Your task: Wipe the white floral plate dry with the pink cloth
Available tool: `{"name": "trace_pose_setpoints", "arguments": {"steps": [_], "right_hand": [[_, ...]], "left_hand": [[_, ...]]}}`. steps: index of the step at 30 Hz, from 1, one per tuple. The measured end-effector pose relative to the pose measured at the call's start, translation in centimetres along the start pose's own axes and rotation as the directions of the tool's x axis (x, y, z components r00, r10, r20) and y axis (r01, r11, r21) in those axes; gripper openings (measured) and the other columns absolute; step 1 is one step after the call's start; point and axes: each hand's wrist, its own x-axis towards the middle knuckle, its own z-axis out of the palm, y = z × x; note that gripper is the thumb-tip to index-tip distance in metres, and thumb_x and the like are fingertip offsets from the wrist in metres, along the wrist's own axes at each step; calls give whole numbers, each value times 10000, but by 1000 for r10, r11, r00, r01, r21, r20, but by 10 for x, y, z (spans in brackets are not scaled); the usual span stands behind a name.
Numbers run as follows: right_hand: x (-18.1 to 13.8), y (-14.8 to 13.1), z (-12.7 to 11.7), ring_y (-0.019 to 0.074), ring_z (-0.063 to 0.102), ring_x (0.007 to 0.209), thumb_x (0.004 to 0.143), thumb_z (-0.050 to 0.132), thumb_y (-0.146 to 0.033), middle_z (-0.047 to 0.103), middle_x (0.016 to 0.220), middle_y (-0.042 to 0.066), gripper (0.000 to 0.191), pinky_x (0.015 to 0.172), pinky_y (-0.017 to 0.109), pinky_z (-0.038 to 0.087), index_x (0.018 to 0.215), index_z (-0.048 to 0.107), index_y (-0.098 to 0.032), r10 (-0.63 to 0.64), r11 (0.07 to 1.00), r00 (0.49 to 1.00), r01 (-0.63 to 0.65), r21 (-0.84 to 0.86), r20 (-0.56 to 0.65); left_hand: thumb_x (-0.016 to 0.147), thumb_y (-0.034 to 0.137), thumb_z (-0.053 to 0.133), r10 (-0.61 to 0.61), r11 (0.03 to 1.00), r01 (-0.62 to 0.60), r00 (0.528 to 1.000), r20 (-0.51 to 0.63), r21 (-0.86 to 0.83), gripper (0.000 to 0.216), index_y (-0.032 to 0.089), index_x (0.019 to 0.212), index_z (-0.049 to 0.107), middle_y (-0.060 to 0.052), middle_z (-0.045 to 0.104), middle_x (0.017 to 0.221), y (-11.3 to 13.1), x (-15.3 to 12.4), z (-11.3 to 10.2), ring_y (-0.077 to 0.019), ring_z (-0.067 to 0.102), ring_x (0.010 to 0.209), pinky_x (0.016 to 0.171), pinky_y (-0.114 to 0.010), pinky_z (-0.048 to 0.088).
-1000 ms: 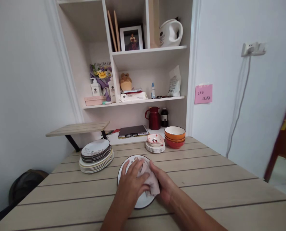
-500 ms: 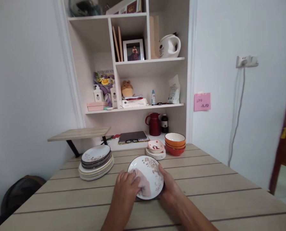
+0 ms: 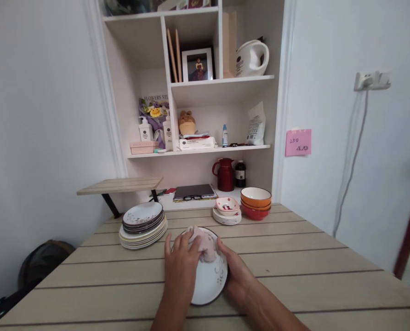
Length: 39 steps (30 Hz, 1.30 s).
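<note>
A white plate [image 3: 205,280] with a dark rim and a brown flower pattern is tilted toward me above the table. My right hand [image 3: 238,271] grips its right edge, thumb on the upper face and fingers underneath. A pale pink cloth [image 3: 206,245] lies bunched on the upper part of the plate. My left hand [image 3: 182,257] presses this cloth against the plate, its fingers curled over the cloth's left side. The plate's left edge is partly hidden behind my left hand.
At the left stands a stack of plates [image 3: 143,226] beside a small raised shelf [image 3: 120,185]. Farther back are small dishes [image 3: 227,215] and stacked orange and red bowls [image 3: 256,204]. A red jug [image 3: 224,174] and a dark laptop [image 3: 193,191] sit behind the slatted table [image 3: 294,276].
My left hand has moved the cloth from the plate's lower left to its upper part. The plate has shifted slightly left and down, and the camera view has turned a little.
</note>
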Motion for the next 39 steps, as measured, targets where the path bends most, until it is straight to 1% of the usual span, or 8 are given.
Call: {"name": "trace_pose_setpoints", "arguments": {"steps": [4, 10, 14, 18, 22, 27, 32, 39], "right_hand": [[3, -13, -8, 260, 714, 895, 864, 555, -474, 772, 925, 145, 505, 896, 414, 503, 1185, 621, -90, -47, 999, 997, 47, -4, -63], [6, -24, -14, 251, 717, 864, 894, 497, -480, 772, 929, 129, 476, 857, 426, 519, 1177, 623, -119, -87, 996, 995, 88, 3, -46], [0, -18, -7, 237, 717, 818, 886, 511, -498, 774, 877, 122, 487, 833, 382, 525, 1122, 648, -94, -77, 997, 996, 76, -34, -41], [-3, -2, 0, 224, 717, 784, 862, 560, -489, 774, 855, 118, 489, 841, 351, 519, 1113, 653, -80, -4, 999, 1000, 3, -43, -12], [-1, 4, 2, 238, 719, 786, 847, 578, -492, 774, 857, 133, 526, 864, 368, 511, 1151, 637, -68, 10, 999, 1000, -10, -43, 1], [4, -14, -8, 257, 720, 845, 878, 521, -483, 776, 884, 131, 508, 905, 415, 492, 1188, 622, -94, -39, 999, 997, 39, -3, -62], [5, -30, -16, 270, 714, 874, 872, 509, -529, 774, 865, 139, 557, 892, 426, 495, 1197, 613, -90, -59, 998, 988, 59, -3, -140], [4, -9, -9, 234, 713, 795, 863, 561, -482, 773, 876, 132, 510, 843, 370, 513, 1152, 635, -68, -50, 998, 998, 49, -26, -42]], "left_hand": [[793, 144, 672, -45, 999, 42, 993, 109, 33, 271, 277, 1028, 683, -46, 692, 1040, -4, -1, -2, -266, 616, 981, 1042, -607, 345], [768, 151, 709, 153, 985, -141, 979, 135, -95, 387, 277, 1130, 654, -47, 670, 1125, -1, -11, 3, -243, 611, 1027, 930, -422, 494], [736, 156, 748, 194, 977, -177, 971, 140, -121, 572, 282, 1268, 577, -59, 653, 1168, 7, -12, 6, -251, 611, 1042, 904, -420, 521], [752, 148, 730, 128, 989, -117, 983, 135, -86, 589, 298, 1294, 556, -62, 645, 1195, 11, -7, 4, -263, 599, 1080, 1001, -515, 455], [787, 142, 690, -44, 999, 47, 990, 133, -21, 532, 310, 1277, 568, -62, 636, 1225, 7, -4, -3, -265, 582, 1117, 1079, -616, 317], [807, 129, 662, -166, 986, 159, 972, 166, 53, 454, 294, 1226, 609, -53, 632, 1250, -1, -6, -5, -248, 556, 1167, 1101, -570, 295], [798, 127, 674, -78, 997, 76, 969, 233, 20, 495, 292, 1257, 587, -44, 619, 1287, 2, -11, 1, -241, 558, 1172, 1087, -510, 354], [822, 153, 658, 78, 990, -40, 954, 289, -133, 504, 332, 1282, 558, -38, 629, 1270, 5, -15, 3, -214, 559, 1195, 1126, -537, 308]]}}
